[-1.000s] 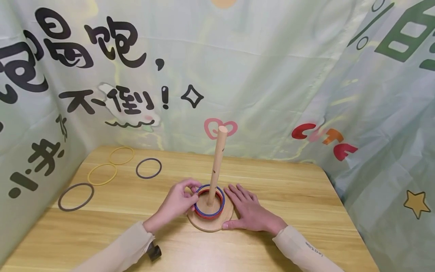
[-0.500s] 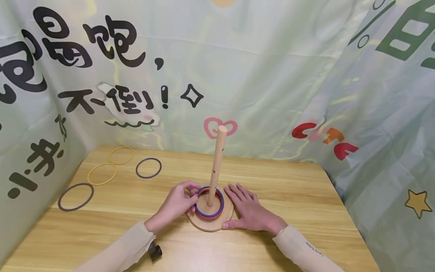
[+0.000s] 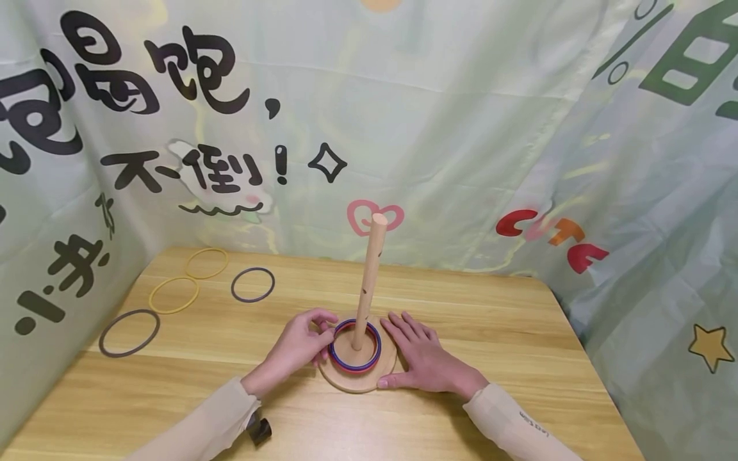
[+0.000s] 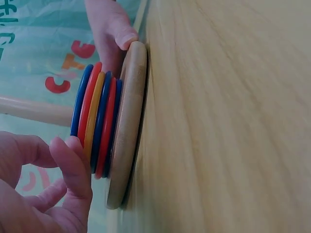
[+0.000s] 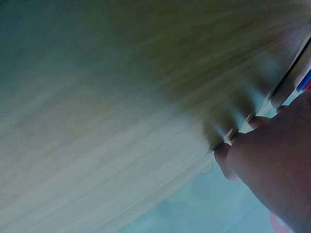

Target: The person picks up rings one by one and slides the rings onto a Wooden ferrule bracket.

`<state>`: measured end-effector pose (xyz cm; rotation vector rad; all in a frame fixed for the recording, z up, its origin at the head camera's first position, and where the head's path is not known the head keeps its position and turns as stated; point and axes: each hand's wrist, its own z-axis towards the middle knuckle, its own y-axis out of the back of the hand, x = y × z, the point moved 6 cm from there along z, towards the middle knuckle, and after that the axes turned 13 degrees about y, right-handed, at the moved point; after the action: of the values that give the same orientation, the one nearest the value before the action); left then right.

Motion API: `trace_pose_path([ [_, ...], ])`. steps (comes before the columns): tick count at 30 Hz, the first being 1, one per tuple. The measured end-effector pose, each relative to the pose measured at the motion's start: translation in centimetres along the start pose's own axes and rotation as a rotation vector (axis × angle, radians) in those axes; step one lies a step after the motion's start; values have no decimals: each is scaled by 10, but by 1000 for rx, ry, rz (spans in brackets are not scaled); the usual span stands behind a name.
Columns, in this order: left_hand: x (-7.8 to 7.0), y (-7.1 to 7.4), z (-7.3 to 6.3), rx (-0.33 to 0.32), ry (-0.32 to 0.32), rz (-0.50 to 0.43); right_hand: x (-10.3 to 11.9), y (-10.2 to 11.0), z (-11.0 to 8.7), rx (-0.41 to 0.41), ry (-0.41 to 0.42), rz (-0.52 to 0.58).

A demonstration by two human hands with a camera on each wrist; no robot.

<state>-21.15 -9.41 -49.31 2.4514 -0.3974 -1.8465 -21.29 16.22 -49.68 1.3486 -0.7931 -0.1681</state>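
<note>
A wooden peg (image 3: 371, 275) stands upright on a round base (image 3: 357, 386). In the left wrist view, several stacked rings in blue, red and orange surround it, with a blue ring (image 4: 81, 99) on top. My left hand (image 3: 301, 339) is at the stack's left side, thumb and index finger apart, fingertips right at the top ring's edge. Across from it, my right hand (image 3: 425, 357) rests with spread fingers by the base's right edge, its thumb touching the front of the base. The right wrist view shows this hand (image 5: 277, 155) from the side, its fingers low along the tabletop.
On the left of the wooden table (image 3: 490, 326) lie a far yellow ring (image 3: 187, 264), a nearer yellow ring (image 3: 151, 301), a dark blue ring (image 3: 233, 291) and a grey ring (image 3: 102, 342). A printed curtain (image 3: 461, 147) closes off the back and sides.
The top blue ring has come down from a slight tilt to lie level on the stack. My left hand's fingers have drawn back a little to the left; the right hand has stayed put.
</note>
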Motion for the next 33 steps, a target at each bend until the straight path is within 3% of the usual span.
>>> trace_pose_path([
  [7, 5, 21, -2, -54, 1, -12, 0, 1, -1, -8, 2, 2],
  [15, 14, 63, 2, -150, 7, 33, 0, 2, -2, -15, 7, 1],
  [24, 16, 120, 11, -282, -23, 311, 1, 1, -1, -17, 17, 3],
  [28, 17, 138, 18, -332, -67, 443, 1, 1, -1, -22, 16, 0],
  [33, 18, 151, 26, -332, -109, 531, 0, 1, 0, -19, 15, -3],
])
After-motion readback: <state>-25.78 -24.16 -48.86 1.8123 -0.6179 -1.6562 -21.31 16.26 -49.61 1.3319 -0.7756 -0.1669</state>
